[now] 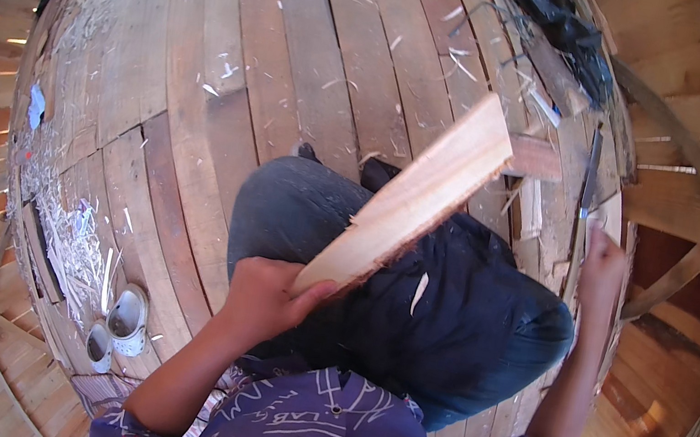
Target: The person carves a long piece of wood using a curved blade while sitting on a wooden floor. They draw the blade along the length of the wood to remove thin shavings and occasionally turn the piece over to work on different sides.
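My left hand (pixel 264 299) grips the lower end of a pale wooden board (pixel 417 202), thumb on top. The board slants up and away to the right across my lap, with rough bark-like fibres along its right edge and a small nick on its left. Out to the right, my right hand (pixel 603 266) is closed around the lower end of a long, narrow knife (pixel 592 171). Its dark blade points away from me, apart from the board. A curled wood shaving (pixel 419 293) lies on my dark trousers (pixel 483 306).
Shavings lie scattered over the plank floor (pixel 216 20), heaped at the left (pixel 82 243). Pale clogs (pixel 127 320) stand at the lower left. Behind the board is a short wood block (pixel 538 158). Black plastic sheeting (pixel 566 32) lies far right, beside the slatted wooden wall (pixel 693 216).
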Action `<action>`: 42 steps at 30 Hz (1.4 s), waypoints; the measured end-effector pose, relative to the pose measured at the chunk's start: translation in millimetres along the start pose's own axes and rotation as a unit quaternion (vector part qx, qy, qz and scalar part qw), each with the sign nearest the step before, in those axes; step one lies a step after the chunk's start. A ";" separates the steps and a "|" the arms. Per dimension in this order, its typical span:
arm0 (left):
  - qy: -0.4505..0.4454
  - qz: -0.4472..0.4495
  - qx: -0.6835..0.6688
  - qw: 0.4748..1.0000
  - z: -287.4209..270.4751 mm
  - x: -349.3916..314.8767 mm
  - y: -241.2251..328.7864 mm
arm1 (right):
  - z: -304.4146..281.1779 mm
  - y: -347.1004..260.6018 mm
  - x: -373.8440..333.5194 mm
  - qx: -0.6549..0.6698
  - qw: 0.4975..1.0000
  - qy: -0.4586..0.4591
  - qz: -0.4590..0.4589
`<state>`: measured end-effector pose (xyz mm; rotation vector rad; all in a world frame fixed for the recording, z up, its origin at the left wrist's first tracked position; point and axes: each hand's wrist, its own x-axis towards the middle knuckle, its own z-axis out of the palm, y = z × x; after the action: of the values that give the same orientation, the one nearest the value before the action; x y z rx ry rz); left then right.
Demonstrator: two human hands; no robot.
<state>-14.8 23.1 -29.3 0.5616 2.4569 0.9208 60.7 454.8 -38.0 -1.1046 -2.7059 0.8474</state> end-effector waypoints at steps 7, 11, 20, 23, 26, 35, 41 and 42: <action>0.003 0.001 -0.001 1.000 -1.3 -0.2 1.3 | 78.2 -123.0 -83.9 -0.052 0.957 -0.120 -0.260; 0.015 0.000 0.020 1.000 2.9 0.5 -3.0 | 94.3 -122.4 -53.5 -0.127 0.939 -0.081 -0.309; 0.056 -0.020 0.025 0.998 5.7 3.1 -3.7 | 105.5 -121.7 -10.7 -0.171 0.936 -0.032 -0.305; 0.046 -0.004 0.028 0.999 4.6 7.3 -5.9 | 98.8 -122.1 -23.0 -0.164 0.938 -0.060 -0.299; 0.050 -0.006 0.022 0.998 4.4 6.9 -1.8 | 93.1 -136.2 -55.5 -0.160 0.926 -0.111 -0.325; 0.017 -0.004 0.040 0.999 0.3 -1.6 -0.1 | 58.8 -64.1 57.1 -0.201 0.970 0.088 -0.102; 0.032 -0.012 0.037 0.999 0.7 7.1 -1.3 | 16.2 -36.1 43.0 -0.181 0.983 0.031 -0.024; 0.033 -0.004 0.039 0.999 0.3 8.3 -1.9 | 28.5 -40.1 26.4 -0.163 0.986 -0.004 -0.043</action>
<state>-21.8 26.2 -33.1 0.5549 2.5612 0.8559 8.4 436.1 -43.7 -1.0258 -2.9459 0.4037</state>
